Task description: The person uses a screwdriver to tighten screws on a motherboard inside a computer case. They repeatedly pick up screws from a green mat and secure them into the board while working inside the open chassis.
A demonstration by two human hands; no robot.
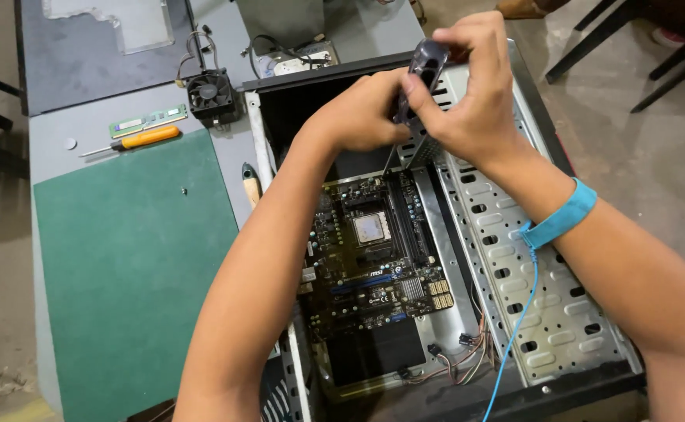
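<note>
screwdriver (424,66) tip: hidden by hands | computer case (561,328): cut off below

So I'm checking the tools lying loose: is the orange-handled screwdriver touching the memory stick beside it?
Apart. In the head view, a strip of grey table shows between the orange-handled screwdriver and the memory stick.

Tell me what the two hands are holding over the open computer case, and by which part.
Both the left hand and right hand grip one screwdriver by its dark translucent handle; its shaft points down toward the motherboard.
</note>
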